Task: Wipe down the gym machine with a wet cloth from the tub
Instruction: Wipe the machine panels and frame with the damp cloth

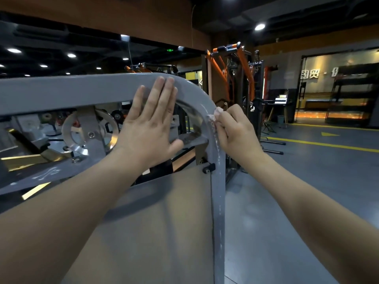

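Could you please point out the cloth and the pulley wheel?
Pale crumpled cloth (216, 114): head view, exposed bunched end.
Silver metal pulley wheel (67, 133): head view, left rim.

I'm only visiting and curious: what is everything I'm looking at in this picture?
gym machine frame: one, grey, across the left, bending down at centre
pulley wheel: one, silver, inside the frame, left
panel: one, grey, below the frame
cloth: one, pale pink, on the frame's bend
orange machine: one, orange and black, behind, centre right
floor: one, grey with yellow lines, right
ceiling lights: several, white, overhead
left hand: one, bare, flat on the frame's bend, fingers straight
right hand: one, bare, grips the cloth against the frame
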The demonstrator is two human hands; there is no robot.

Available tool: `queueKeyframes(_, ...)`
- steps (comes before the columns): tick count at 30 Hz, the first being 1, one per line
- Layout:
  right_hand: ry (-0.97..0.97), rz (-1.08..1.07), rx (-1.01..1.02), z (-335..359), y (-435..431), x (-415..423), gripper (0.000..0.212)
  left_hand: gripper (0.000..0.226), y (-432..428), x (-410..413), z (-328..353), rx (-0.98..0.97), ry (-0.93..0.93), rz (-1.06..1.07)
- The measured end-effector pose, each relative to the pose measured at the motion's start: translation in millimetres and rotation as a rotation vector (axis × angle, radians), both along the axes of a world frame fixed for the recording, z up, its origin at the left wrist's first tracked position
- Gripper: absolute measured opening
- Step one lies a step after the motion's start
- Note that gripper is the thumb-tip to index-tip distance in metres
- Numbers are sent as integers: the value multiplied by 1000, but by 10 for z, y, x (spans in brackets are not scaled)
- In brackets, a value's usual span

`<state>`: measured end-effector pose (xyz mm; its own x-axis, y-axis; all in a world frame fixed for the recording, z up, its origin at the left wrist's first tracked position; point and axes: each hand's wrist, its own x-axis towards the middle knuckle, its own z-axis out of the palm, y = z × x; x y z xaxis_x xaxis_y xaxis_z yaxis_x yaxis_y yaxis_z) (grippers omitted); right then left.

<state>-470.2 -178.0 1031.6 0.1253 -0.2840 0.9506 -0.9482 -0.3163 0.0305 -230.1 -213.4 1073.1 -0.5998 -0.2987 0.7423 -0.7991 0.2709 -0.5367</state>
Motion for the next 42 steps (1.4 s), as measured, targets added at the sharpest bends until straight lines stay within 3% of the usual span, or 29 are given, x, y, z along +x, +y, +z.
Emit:
queueKeyframes(5, 33, 29, 14, 333, 34, 217, 17, 109, -63, -17, -9, 1, 4, -14)
queueKeyframes(8, 8, 91, -29, 559, -4, 347, 16, 101, -44, -44, -31, -22, 27, -49)
queueKeyframes(15, 33, 76, 16, 165, 69, 148, 21, 90, -70, -261, -135, -12, 175, -67)
queueKeyframes(22, 4, 156, -132, 563, -128, 347, 18, 98, -124, -253, -165, -39, 169, -75)
queueKeyframes(26, 48, 135, -151, 330, -158, 231, 16, 106, -122, -276, -177, -39, 169, -59)
queueKeyframes(29, 77, 102, -115, 174, -122, 161, 19, 107, -125, -274, -178, -46, 164, -40)
queueKeyframes(35, -47, 221, -129, 633, -141, 475, 36, 105, -111, -279, -187, -55, 164, -31)
queueKeyframes(42, 145, 121, -82, 203, -4, 123, 28, 109, -119, -271, -175, -35, 167, -46)
